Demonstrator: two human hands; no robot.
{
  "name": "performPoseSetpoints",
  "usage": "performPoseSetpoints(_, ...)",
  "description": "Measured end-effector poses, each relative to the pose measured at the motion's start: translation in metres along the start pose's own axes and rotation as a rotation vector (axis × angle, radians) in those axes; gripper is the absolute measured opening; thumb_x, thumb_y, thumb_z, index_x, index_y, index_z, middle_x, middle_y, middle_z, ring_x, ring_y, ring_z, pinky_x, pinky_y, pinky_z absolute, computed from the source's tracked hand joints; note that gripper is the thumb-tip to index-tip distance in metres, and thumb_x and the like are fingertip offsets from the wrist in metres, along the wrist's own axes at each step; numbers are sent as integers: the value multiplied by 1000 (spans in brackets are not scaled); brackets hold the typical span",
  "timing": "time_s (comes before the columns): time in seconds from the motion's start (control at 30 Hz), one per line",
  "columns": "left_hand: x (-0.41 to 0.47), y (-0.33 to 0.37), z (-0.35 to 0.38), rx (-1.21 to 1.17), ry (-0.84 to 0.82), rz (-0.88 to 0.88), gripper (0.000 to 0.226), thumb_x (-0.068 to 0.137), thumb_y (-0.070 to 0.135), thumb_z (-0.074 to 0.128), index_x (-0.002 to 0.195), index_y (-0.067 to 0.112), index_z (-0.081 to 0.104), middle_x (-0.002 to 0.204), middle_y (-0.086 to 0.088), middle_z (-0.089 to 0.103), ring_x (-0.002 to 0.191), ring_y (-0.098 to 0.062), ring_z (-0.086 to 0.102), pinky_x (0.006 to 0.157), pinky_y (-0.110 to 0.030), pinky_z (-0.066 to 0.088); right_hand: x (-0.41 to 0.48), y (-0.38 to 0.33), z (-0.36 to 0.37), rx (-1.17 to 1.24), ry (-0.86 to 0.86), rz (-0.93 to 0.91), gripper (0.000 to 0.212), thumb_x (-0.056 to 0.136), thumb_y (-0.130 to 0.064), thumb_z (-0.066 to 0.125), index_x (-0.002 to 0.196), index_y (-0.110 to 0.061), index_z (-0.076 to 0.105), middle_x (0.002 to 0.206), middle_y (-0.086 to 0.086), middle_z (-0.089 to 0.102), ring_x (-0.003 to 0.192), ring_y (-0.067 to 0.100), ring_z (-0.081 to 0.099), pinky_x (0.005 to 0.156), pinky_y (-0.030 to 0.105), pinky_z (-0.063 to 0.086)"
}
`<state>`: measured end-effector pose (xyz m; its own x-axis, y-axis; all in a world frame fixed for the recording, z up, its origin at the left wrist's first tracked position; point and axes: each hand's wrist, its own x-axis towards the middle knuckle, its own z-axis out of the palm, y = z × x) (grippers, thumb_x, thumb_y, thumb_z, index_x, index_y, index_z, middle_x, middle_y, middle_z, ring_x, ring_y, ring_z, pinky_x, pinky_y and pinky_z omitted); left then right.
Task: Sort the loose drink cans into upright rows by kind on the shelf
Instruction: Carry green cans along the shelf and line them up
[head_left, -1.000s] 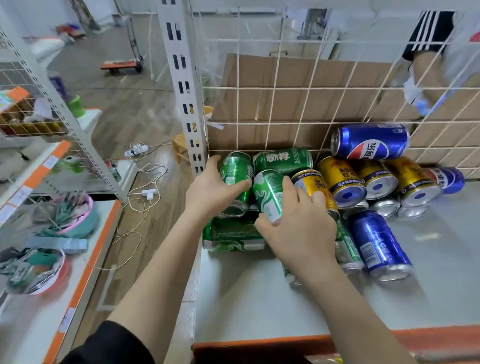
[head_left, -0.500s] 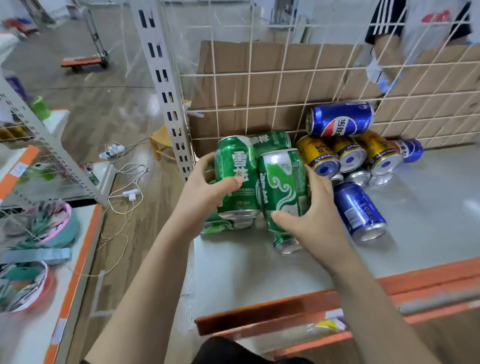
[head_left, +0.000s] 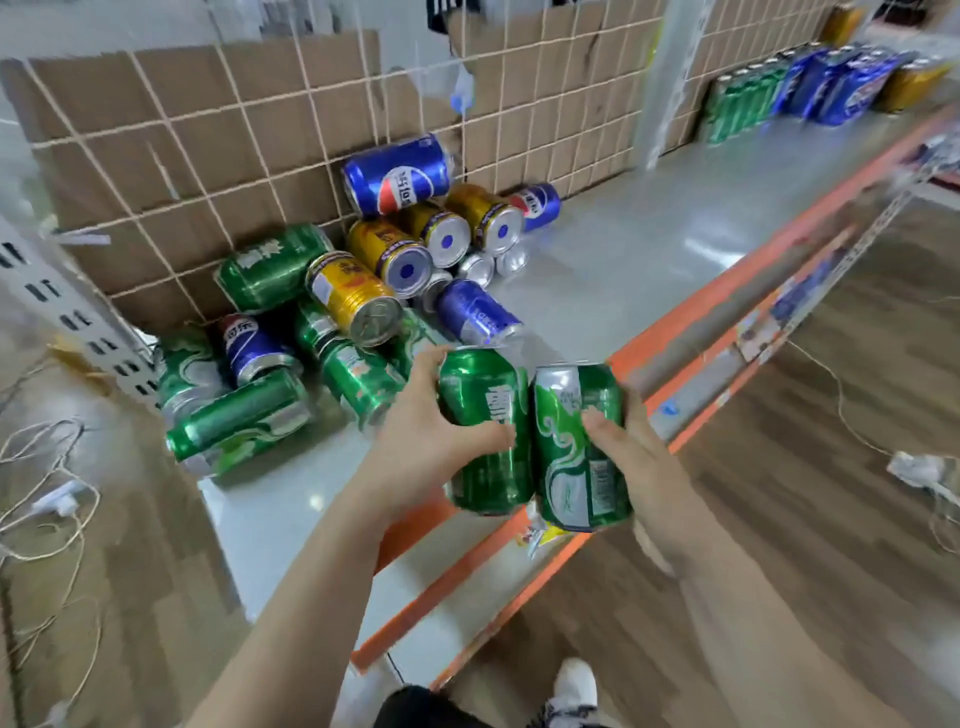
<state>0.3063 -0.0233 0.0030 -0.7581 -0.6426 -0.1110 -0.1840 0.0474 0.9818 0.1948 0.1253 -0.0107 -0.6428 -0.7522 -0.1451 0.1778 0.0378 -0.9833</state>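
Observation:
My left hand (head_left: 431, 447) grips one green can (head_left: 485, 415) and my right hand (head_left: 639, 457) grips a second green can (head_left: 563, 441); both cans are upright, side by side, held above the shelf's orange front edge (head_left: 691, 306). Behind them a loose pile lies at the shelf's left end: green cans (head_left: 244, 415), blue cans (head_left: 397, 174) and gold cans (head_left: 353, 299), all on their sides. Far right on the shelf stand upright rows of green cans (head_left: 740, 101), blue cans (head_left: 831, 91) and gold cans (head_left: 909, 85).
A wire grid backed with cardboard (head_left: 208, 145) closes the shelf's rear. The grey shelf surface (head_left: 623, 249) runs between pile and rows. White cables (head_left: 47, 493) lie on the wooden floor at left, more at right (head_left: 924, 467). My shoe (head_left: 574, 686) is below.
Both hands have lifted the two green cans out of the pile and drawn them toward me and rightward. The view has swung right, showing the sorted rows.

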Motion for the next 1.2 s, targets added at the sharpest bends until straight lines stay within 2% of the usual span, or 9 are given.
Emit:
performPoseSetpoints(0.1, 6, 3, 49, 26, -88, -11, 59, 41, 31, 71, 97, 31, 54, 82, 11, 67, 74, -1, 63, 70, -19, 49, -14, 8, -43, 108, 102, 50, 41, 73, -29, 70, 112, -27, 58, 104, -4, 71, 98, 14, 66, 86, 34, 51)
performPoseSetpoints(0.2, 17, 0, 104, -11, -114, 1, 57, 40, 46, 66, 92, 28, 54, 80, 13, 65, 72, 1, 62, 68, -16, 47, -20, 11, -92, 87, 221, 60, 48, 66, -31, 70, 111, -18, 60, 104, 5, 71, 94, 20, 68, 85, 40, 53)
performPoseSetpoints(0.33, 36, 1, 182, -101, -128, -52, 58, 42, 45, 70, 96, 26, 58, 82, 9, 67, 79, -10, 65, 80, -39, 53, -26, 7, -170, 1, 329, 62, 52, 56, -33, 86, 100, -29, 59, 99, 0, 70, 92, 19, 68, 85, 46, 53)
performPoseSetpoints(0.43, 54, 7, 236, -173, -142, -76, 53, 46, 40, 75, 96, 30, 61, 88, 2, 69, 94, -28, 66, 92, -56, 49, -24, 6, -226, -39, 382, 67, 47, 61, -31, 81, 101, -29, 56, 101, 2, 69, 92, 21, 69, 85, 48, 54)
performPoseSetpoints(0.57, 77, 19, 289, -175, -192, -71, 66, 46, 41, 74, 106, 20, 58, 98, -9, 67, 101, -34, 64, 94, -57, 47, -12, -1, -281, -56, 418, 40, 40, 73, -16, 78, 101, -25, 51, 102, 3, 67, 82, 11, 68, 70, 27, 54)
performPoseSetpoints(0.67, 103, 26, 324, -139, -226, -77, 56, 43, 43, 72, 97, 30, 59, 95, -3, 67, 100, -30, 64, 93, -50, 50, 7, -9, -314, -62, 428, 34, 42, 73, -15, 78, 100, -24, 48, 95, -2, 65, 73, 4, 67, 59, 19, 51)
performPoseSetpoints(0.87, 174, 41, 388, -138, -287, -52, 37, 60, 29, 74, 94, 25, 62, 77, 9, 70, 80, -17, 66, 68, -26, 54, 62, -22, -376, -27, 493, 48, 47, 71, -22, 80, 102, -21, 45, 99, 2, 65, 81, 14, 69, 68, 32, 55)
performPoseSetpoints(1.0, 234, 54, 426, -139, -353, -48, 57, 56, 40, 73, 109, 21, 61, 104, -10, 69, 100, -29, 66, 92, -51, 50, 107, -39, -418, -30, 554, 46, 58, 72, -22, 79, 116, -19, 41, 102, -1, 64, 87, 13, 67, 76, 34, 55)
performPoseSetpoints(1.2, 314, 73, 473, -121, -378, -31, 57, 56, 41, 74, 107, 20, 60, 102, -12, 68, 96, -30, 67, 89, -56, 51, 172, -55, -472, 92, 501, 22, 46, 81, -34, 71, 121, -27, 48, 105, 0, 69, 91, 16, 69, 82, 39, 55)
